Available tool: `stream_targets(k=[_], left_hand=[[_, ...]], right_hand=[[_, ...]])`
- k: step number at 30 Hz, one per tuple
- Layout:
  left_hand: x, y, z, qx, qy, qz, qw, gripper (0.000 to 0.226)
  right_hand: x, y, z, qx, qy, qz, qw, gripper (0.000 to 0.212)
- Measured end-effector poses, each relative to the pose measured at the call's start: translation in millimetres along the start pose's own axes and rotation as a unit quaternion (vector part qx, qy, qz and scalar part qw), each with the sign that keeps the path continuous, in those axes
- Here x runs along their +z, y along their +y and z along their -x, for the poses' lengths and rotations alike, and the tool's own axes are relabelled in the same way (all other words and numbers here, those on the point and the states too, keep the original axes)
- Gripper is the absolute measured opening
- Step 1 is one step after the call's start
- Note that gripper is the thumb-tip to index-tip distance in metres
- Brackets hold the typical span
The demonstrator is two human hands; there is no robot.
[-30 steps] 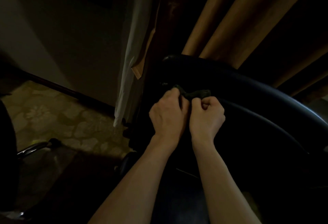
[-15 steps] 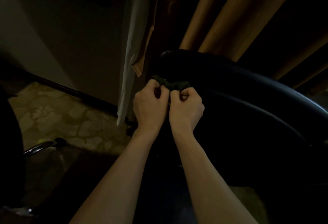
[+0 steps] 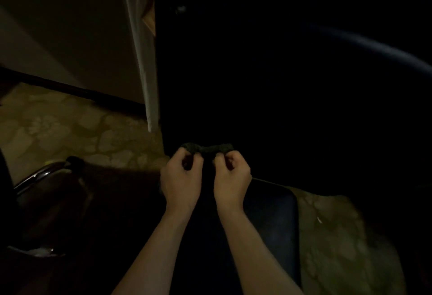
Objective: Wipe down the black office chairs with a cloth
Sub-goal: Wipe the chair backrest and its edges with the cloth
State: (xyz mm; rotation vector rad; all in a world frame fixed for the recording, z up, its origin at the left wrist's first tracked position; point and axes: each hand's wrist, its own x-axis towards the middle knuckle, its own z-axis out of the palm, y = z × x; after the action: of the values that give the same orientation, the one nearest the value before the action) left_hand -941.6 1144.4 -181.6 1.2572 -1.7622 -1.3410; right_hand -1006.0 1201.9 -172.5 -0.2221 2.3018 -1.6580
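The cloth (image 3: 207,148), dark and bunched, is stretched between both hands in front of the black office chair (image 3: 268,220). The left hand (image 3: 181,181) pinches its left end with curled fingers; the right hand (image 3: 231,181) pinches the right end likewise. Left of the chair lie patterned carpet (image 3: 70,128) and a chrome chair leg (image 3: 38,175).
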Motion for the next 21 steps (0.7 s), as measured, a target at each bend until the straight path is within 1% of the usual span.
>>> stream_targets(k=[3, 6, 8, 10, 12, 16, 18, 21], left_hand=[[7.9, -21.8, 1.9, -0.068, -0.024, 0.025, 0.997, 0.023], [17.8, -42.4, 0.0, -0.159, -0.04, 0.052, 0.985, 0.014], [24.5, -57.8, -6.0, -0.239, -0.061, 0.112, 0.963, 0.016], [31.3, -71.0, -15.0, -0.299, -0.075, 0.21, 0.928, 0.021], [36.9, -76.6, -20.9, -0.318, -0.076, 0.255, 0.91, 0.026], [43.5, -78.2, -26.0, -0.324, -0.07, 0.303, 0.893, 0.033], [45.8, -81.0, -30.6, -0.322, -0.067, 0.312, 0.891, 0.037], [42.2, -74.7, -26.2, -0.309, -0.083, 0.312, 0.895, 0.039]], right_hand=[[10.0, 32.5, -0.4, 0.057, -0.002, -0.053, 0.997, 0.024], [20.6, 58.0, -3.1, 0.127, 0.013, -0.108, 0.986, 0.025], [27.3, 73.3, -5.9, 0.189, 0.011, -0.149, 0.97, 0.021], [32.7, 85.3, -10.9, 0.248, 0.007, -0.198, 0.948, 0.016], [35.7, 94.0, -18.3, 0.293, 0.003, -0.246, 0.924, 0.016], [40.1, 100.6, -29.2, 0.341, -0.004, -0.305, 0.889, 0.019], [40.9, 98.3, -31.1, 0.347, -0.001, -0.32, 0.881, 0.02], [29.4, 87.8, -25.3, 0.327, 0.002, -0.328, 0.886, 0.017]])
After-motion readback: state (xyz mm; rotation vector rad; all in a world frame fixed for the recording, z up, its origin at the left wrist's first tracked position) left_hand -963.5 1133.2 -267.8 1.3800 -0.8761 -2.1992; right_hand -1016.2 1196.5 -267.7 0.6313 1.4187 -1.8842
